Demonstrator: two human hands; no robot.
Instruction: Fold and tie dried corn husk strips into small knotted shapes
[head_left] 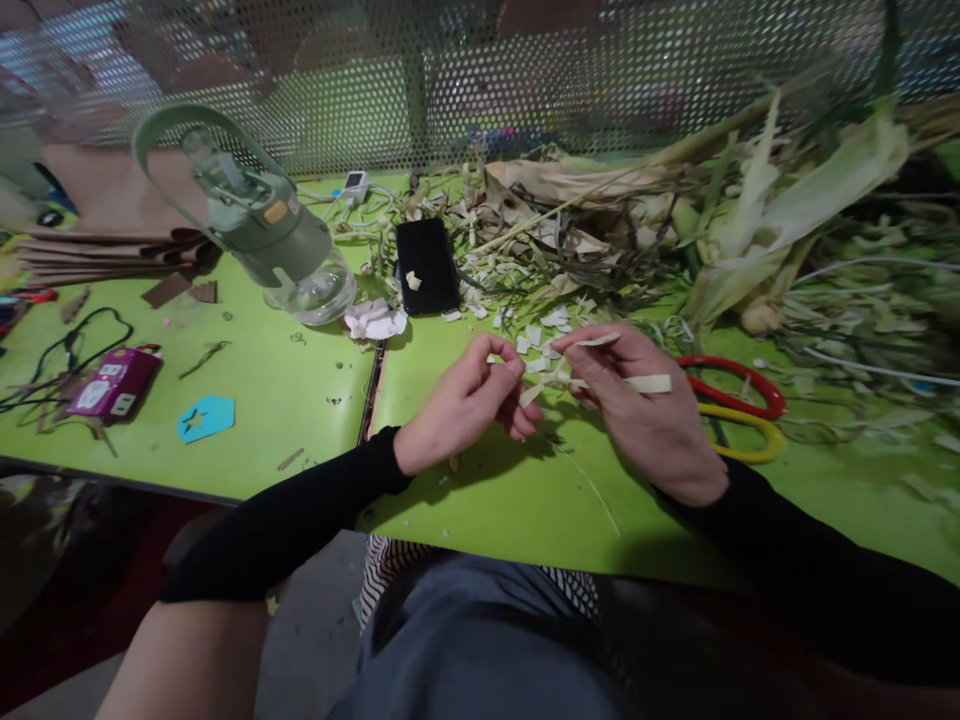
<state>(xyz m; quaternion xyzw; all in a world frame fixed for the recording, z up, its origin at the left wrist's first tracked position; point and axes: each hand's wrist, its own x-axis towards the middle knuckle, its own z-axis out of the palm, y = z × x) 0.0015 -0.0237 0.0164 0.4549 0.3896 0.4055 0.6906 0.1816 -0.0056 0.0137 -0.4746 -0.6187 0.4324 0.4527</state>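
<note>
My left hand point(476, 400) is closed in a pinch above the green table, with a small pale piece of corn husk point(532, 391) at its fingertips. Facing it, my right hand point(637, 405) pinches a pale strip of corn husk point(649, 384), which sticks out across the fingers. Small cut husk scraps point(534, 335) lie scattered just beyond both hands. Beside my right hand rest scissors with a red handle loop point(772, 398) and a yellow one; their blades are hidden from me.
A black phone point(427, 265), a green-lidded bottle point(277, 235) and crumpled white paper point(375, 320) stand or lie ahead. Corn husks point(795, 220) heap at the back right. A purple box point(116, 383) with a cord and a blue paper cutout point(206, 420) lie left. Perforated mesh point(360, 110) closes the back.
</note>
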